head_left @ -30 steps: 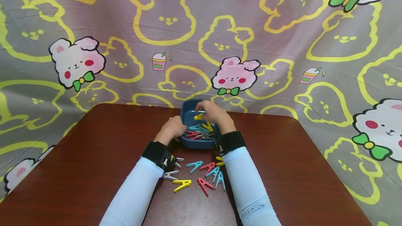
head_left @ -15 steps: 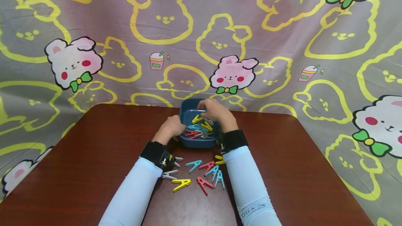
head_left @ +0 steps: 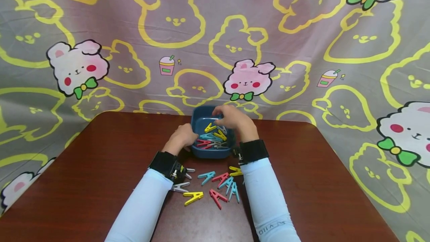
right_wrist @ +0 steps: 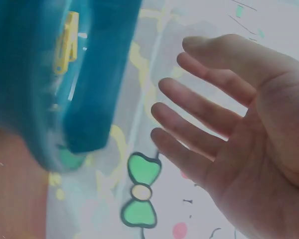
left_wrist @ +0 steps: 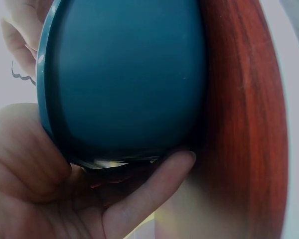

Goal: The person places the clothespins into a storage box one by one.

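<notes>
My left hand [head_left: 183,135] grips the left side of a blue plastic bin [head_left: 211,154]; in the left wrist view its fingers lie along the outside of the bin's wall [left_wrist: 129,74]. Over the bin's back right part is my right hand [head_left: 235,118]. The right wrist view has that hand [right_wrist: 234,109] with parted, relaxed fingers and nothing in them. Inside the bin are clothespins in several colours, among them a yellow clothespin [head_left: 210,127] towards the middle, a grey clothespin [head_left: 222,130] near the right hand and blue clothespins [head_left: 208,136].
More clothespins lie on the brown table [head_left: 289,182] in front of the bin: a yellow one [head_left: 193,197], a red one [head_left: 218,198], a blue one [head_left: 206,176] and several others. A patterned cloth [head_left: 134,29] hangs behind the table.
The yellow clothespin that was at my right fingertips lies in the bin, and a grey one has come into sight there. My right hand has shifted slightly up and right. The left hand keeps its hold.
</notes>
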`<state>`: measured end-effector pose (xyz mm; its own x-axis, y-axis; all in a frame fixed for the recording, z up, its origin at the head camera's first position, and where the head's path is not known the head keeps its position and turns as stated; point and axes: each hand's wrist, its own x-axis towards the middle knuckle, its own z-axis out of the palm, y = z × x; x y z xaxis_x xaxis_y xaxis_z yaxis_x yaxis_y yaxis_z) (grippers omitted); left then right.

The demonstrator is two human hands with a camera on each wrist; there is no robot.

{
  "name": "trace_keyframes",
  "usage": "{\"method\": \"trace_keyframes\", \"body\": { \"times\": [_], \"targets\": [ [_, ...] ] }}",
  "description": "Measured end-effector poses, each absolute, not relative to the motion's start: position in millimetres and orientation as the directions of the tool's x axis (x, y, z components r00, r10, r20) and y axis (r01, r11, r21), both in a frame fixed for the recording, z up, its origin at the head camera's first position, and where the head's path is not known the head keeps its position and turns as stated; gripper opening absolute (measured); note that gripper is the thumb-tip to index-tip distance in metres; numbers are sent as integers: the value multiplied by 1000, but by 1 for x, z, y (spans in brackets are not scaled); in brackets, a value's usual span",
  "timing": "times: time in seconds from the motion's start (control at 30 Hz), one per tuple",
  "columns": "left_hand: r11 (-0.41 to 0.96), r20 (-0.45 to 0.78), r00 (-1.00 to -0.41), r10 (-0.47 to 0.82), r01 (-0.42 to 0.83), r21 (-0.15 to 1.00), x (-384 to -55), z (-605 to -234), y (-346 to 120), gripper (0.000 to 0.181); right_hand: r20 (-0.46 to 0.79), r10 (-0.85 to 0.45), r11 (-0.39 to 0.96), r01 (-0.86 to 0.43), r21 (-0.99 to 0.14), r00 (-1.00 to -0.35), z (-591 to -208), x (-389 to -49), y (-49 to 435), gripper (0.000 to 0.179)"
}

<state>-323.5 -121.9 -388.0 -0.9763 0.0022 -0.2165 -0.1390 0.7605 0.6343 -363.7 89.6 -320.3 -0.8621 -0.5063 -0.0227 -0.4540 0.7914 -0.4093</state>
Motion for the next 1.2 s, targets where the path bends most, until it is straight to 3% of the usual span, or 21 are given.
{"method": "trace_keyframes", "body": {
  "times": [0.33,0.53,0.67,0.97,1.2],
  "targets": [
    [763,-252,-967,26,-144,631,-333,-394,-126,41,25,-529,779,-497,-382,-849,-297,-331,116,44],
    [759,-262,-965,-15,-182,626,-349,-404,-127,40,0,-619,750,-592,-296,-785,-294,-301,136,40],
    [762,-258,-966,-5,-171,624,-369,-428,-134,39,-55,-644,745,-610,-269,-763,-305,-280,153,40],
    [764,-235,-972,18,-138,630,-322,-389,-119,38,-228,-592,803,-541,-251,-773,-338,-267,169,38],
    [754,-244,-970,19,-147,640,-334,-396,-126,37,-339,-557,828,-478,-294,-758,-354,-270,158,34]
  ]
}}
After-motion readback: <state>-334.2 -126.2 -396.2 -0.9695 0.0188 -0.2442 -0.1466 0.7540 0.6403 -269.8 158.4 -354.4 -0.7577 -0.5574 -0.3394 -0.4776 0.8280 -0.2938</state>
